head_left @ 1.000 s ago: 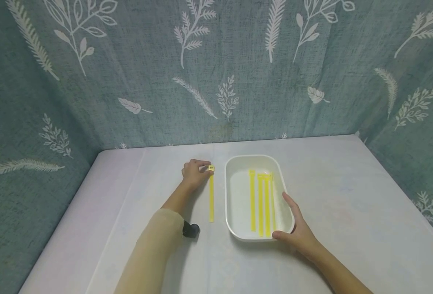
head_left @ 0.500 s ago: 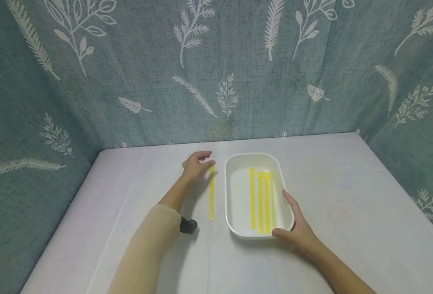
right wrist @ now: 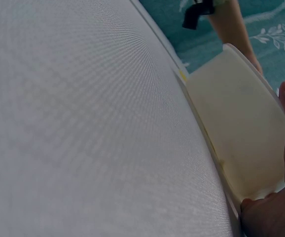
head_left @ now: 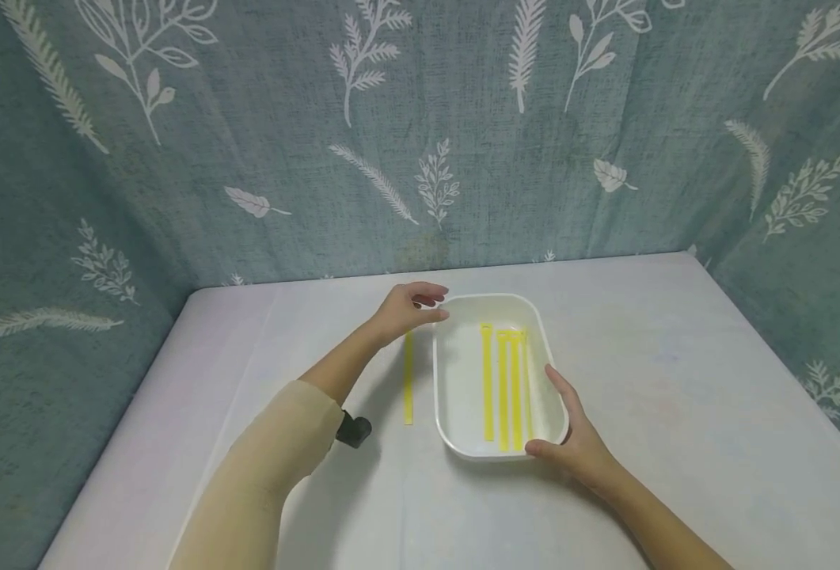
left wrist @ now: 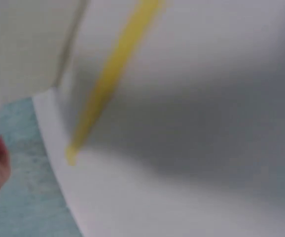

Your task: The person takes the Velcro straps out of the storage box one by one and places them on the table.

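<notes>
In the head view my left hand (head_left: pixel 403 313) hovers at the far left corner of a white tray (head_left: pixel 455 442), thumb and fingers apart, nothing between them. A flat yellow strap (head_left: pixel 408 388) lies on the table left of the tray; the hand overlaps its far end. Blurred in the left wrist view, the same strap (left wrist: pixel 108 74) runs beside the tray wall (left wrist: pixel 29 49). Several yellow straps (head_left: pixel 503 396) with wider heads lie lengthwise inside the tray, toward its right side. My right hand (head_left: pixel 582 451) grips the tray's near right corner, thumb at the near rim, fingers along the right side.
A pale cloth covers the table (head_left: pixel 676 380). Teal curtains (head_left: pixel 284 158) with white leaf prints hang behind it and at both sides. A black wrist device (head_left: pixel 353 430) sticks out from the left sleeve (head_left: pixel 263 459).
My left hand has let go of the loose strap's head and moved right and away from me to the tray's rim. The strap stays on the table; my right hand keeps its grip.
</notes>
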### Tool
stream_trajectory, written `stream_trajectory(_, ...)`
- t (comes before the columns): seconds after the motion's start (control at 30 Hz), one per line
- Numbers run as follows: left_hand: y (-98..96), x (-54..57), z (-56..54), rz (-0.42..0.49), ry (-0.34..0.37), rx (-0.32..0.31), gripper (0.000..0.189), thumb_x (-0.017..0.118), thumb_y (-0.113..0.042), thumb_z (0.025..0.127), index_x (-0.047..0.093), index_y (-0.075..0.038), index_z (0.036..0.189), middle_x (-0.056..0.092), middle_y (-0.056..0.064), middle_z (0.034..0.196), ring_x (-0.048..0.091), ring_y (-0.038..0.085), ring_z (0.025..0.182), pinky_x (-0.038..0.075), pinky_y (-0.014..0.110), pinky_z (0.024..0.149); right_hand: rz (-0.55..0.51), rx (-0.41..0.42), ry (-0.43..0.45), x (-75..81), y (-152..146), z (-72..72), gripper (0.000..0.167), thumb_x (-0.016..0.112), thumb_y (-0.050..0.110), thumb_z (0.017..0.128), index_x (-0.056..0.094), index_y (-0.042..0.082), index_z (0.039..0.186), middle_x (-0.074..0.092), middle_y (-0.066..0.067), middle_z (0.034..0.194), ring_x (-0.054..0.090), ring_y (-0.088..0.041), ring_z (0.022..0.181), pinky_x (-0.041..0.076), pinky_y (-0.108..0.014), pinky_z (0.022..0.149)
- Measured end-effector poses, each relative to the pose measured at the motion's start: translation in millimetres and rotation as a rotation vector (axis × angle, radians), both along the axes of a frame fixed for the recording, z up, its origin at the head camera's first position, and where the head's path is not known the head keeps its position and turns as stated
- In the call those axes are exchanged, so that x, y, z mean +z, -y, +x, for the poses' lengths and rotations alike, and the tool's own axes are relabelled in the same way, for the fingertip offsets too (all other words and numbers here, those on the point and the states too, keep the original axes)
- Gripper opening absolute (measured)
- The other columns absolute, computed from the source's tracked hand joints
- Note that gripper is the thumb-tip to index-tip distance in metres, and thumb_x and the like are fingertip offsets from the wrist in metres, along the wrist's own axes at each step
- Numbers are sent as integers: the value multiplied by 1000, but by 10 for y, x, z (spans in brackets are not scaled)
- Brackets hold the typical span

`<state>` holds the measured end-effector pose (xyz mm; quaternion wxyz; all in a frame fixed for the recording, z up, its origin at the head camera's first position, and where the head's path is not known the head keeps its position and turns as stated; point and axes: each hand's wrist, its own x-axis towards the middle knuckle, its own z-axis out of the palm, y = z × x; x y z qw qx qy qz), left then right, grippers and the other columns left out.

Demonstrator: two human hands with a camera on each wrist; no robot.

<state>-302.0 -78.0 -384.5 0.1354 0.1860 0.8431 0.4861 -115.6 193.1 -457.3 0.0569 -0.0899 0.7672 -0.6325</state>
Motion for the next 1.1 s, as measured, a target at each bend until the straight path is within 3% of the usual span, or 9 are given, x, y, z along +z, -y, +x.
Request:
stream_trajectory(0.13,-49,153,-67,-5,100,-92,43,71,-17,85,60,-8,126,59,14,127,57,23,112,48,39,96,31,-14,-13,4,-20,-16,108,79,11,73,9,26,152,20,-23,150,45,-34,115,45,-20,87)
stream_trajectory(0.33,-136,271,-134,-67,228,-138,46,69,-23,87,57,-10,130,59,7,128,53,21,119,42,38,102,24,-13,-13,-5,-21,-53,108,79,10,73,8,25,152,21,-24,149,47,-35,112,46,-19,86)
stream_trajectory(0.5,-292,337,-135,-179,249,-180,48,69,-24,87,56,-12,131,62,2,123,54,18,118,42,36,102,11,-13,0,-23,-20,-63,108,80,9,73,9,25,152,22,-23,148,48,-33,111,46,-18,86)
stream_trajectory(0.57,-367,343,-122,-178,253,-181,48,70,-22,86,56,-10,131,62,4,123,54,18,117,42,35,103,11,-12,2,-27,-22,-60,108,80,9,72,9,25,152,22,-23,148,47,-33,111,45,-17,86)
stream_trajectory(0.73,-541,292,-63,-90,344,-106,50,72,-12,84,55,-3,130,58,13,127,56,23,116,42,36,104,7,-12,11,-28,-31,-46,108,79,9,73,8,24,152,22,-24,148,47,-32,111,45,-17,86)
stream_trajectory(0.87,-660,210,-14,-63,422,-35,49,72,-8,83,55,0,128,60,13,123,59,23,110,44,36,102,-3,-18,21,-16,-26,-29,108,80,9,73,8,24,152,24,-24,147,48,-31,109,47,-17,84)
stream_trajectory(1.0,-735,92,13,-34,441,15,47,72,-4,82,56,1,126,63,13,116,59,18,97,46,35,98,-43,1,32,-9,-15,-16,108,80,9,73,8,23,152,29,-26,141,51,-30,104,49,-21,82)
stream_trajectory(1.1,-781,-16,38,-55,406,65,45,74,-4,80,59,0,123,65,11,108,56,14,89,48,30,91,-59,21,20,-8,-9,-18,108,80,12,73,8,23,152,30,-27,140,52,-30,103,50,-22,82)
